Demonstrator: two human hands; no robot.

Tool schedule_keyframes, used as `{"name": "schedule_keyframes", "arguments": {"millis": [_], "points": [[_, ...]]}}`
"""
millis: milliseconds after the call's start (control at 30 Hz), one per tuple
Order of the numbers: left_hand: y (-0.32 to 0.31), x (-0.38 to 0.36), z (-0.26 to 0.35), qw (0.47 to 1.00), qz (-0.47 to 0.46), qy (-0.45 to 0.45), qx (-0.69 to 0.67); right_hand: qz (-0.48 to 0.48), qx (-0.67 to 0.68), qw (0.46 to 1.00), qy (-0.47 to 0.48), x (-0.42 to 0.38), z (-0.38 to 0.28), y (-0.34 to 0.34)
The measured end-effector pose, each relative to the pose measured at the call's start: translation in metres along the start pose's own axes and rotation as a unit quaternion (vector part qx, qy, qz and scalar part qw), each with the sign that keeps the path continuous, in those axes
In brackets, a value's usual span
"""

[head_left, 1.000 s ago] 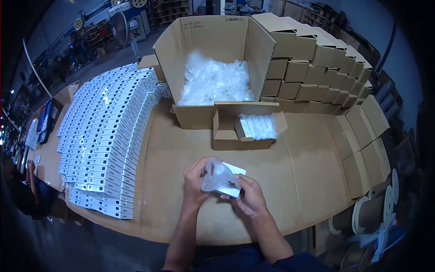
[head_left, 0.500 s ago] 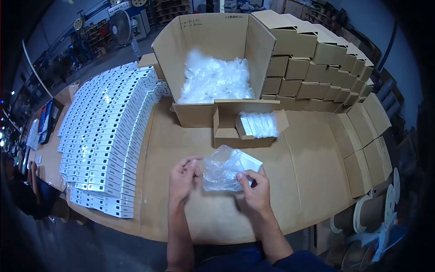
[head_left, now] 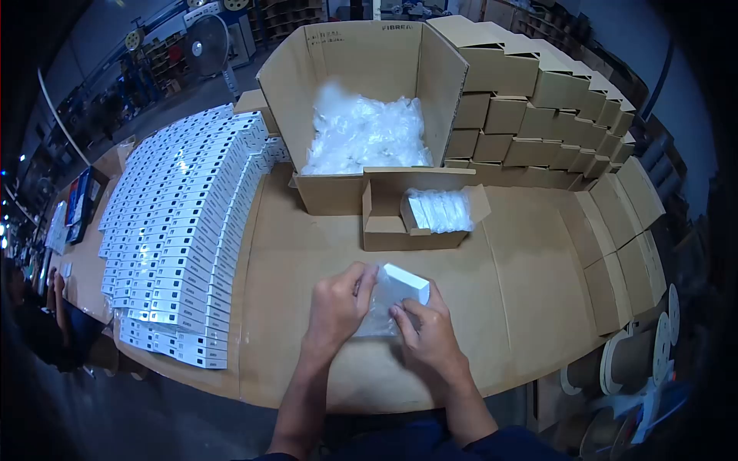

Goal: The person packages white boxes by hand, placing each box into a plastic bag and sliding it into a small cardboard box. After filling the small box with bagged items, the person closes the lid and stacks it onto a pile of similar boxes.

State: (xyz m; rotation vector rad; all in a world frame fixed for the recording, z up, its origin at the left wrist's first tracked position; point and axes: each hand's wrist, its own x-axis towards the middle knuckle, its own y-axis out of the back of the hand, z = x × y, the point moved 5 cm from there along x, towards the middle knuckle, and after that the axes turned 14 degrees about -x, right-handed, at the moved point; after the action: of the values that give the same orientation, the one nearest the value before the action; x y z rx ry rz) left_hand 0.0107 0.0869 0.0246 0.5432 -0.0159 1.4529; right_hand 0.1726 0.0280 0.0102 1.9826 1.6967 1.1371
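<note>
Factory packing bench, stacked cartons

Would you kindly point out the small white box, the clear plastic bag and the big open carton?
small white box (head_left: 406, 278), head view, top face.
clear plastic bag (head_left: 378, 313), head view, middle of film between the hands.
big open carton (head_left: 361, 58), head view, inner back wall.

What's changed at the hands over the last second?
Half a second ago the left hand was off the clear bag and the bag hung open beside the white box. It has now come back and grips the bag again, pulled close around the box. The right hand kept its hold throughout. The cartons and rows of white boxes are unchanged.
</note>
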Motion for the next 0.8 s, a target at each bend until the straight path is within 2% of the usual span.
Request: {"name": "schedule_keyframes", "arguments": {"millis": [67, 100, 133, 233, 267, 300, 367, 400, 433, 500, 533, 633, 700, 733, 800], "points": [[0.005, 0.005, -0.005, 0.999, 0.024, -0.019, -0.025, -0.072, 0.012, 0.997, -0.014, -0.002, 0.008, 0.001], [0.01, 0.009, -0.004, 0.998, 0.036, -0.028, -0.037, -0.075, 0.018, 0.997, -0.008, -0.002, 0.011, 0.003], [0.015, 0.011, -0.006, 0.993, -0.007, 0.078, -0.085, -0.076, 0.024, 0.997, -0.002, -0.003, 0.014, 0.005], [0.029, 0.017, -0.008, 0.999, -0.047, -0.005, 0.011, -0.081, 0.055, 0.995, -0.03, -0.003, 0.022, 0.009], [0.034, 0.016, -0.014, 0.992, -0.06, -0.075, 0.086, -0.086, 0.05, 0.994, -0.036, -0.003, 0.026, 0.01], [0.04, 0.015, -0.019, 0.996, 0.021, -0.078, 0.035, -0.092, 0.046, 0.994, -0.042, -0.004, 0.029, 0.009], [0.05, 0.01, -0.027, 0.977, 0.184, -0.084, -0.068, -0.032, 0.056, 0.997, -0.037, -0.004, 0.028, 0.008], [0.048, 0.007, -0.035, 0.966, 0.191, -0.058, -0.167, -0.015, 0.053, 0.997, -0.047, -0.005, 0.028, 0.006], [0.037, -0.001, -0.053, 0.95, 0.157, -0.014, -0.271, 0.002, 0.048, 0.997, -0.055, -0.006, 0.029, 0.005], [0.01, -0.021, -0.086, 0.878, 0.083, 0.071, -0.466, 0.041, 0.043, 0.997, -0.046, -0.007, 0.027, 0.001], [-0.001, -0.026, -0.065, 0.859, 0.072, 0.131, -0.489, 0.057, 0.04, 0.997, -0.026, -0.007, 0.029, -0.003], [-0.017, -0.042, -0.068, 0.903, 0.034, 0.202, -0.377, 0.044, 0.077, 0.996, -0.026, -0.011, 0.031, -0.015], [-0.017, -0.045, -0.068, 0.912, -0.001, 0.211, -0.351, 0.027, 0.121, 0.991, -0.047, -0.013, 0.031, -0.018], [-0.018, -0.044, -0.066, 0.916, -0.021, 0.213, -0.338, 0.029, 0.151, 0.987, -0.054, -0.015, 0.036, -0.019], [-0.015, -0.041, -0.049, 0.927, -0.037, 0.155, -0.339, -0.005, 0.246, 0.96, -0.132, -0.011, 0.043, -0.022]]}}
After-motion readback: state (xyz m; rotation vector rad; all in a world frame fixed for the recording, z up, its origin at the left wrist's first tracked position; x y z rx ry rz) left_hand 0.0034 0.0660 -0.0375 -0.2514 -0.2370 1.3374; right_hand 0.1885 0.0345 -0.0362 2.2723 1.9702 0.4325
